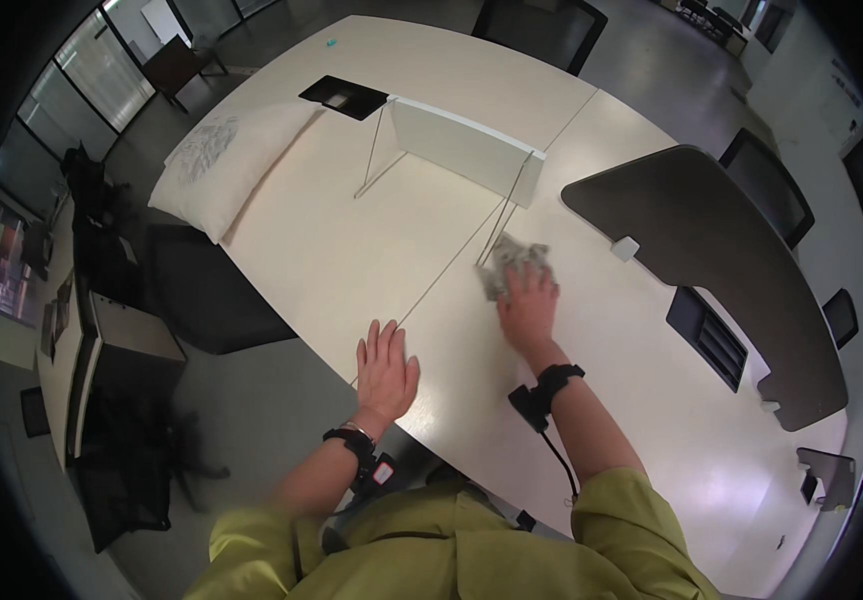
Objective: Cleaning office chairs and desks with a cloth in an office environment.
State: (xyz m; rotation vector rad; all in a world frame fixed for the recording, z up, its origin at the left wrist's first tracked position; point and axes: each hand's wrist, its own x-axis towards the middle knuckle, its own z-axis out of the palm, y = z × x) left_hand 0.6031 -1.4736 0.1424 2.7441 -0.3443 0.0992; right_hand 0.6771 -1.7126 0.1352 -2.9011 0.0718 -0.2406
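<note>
My right hand [528, 310] presses a crumpled grey-white cleaning cloth [514, 262] against the pale tabletop [452, 370], its fingers bent over the cloth. The cloth lies beside the near foot of a small white shelf stand [462, 145] with thin metal legs. My left hand [386, 375] rests flat and open near the table's left edge, fingers stretched forward and nothing in them. Both wrists wear black straps with small devices; a cable runs from the right one toward my sleeve.
A white pillow [237, 165] overhangs the left edge, next to a black tray-like panel [344, 97]. On the right stand a dark curved divider [712, 220] and a recessed black socket box [708, 338]. Black chairs [214, 290] surround the table. A tiny blue item [331, 43] lies far off.
</note>
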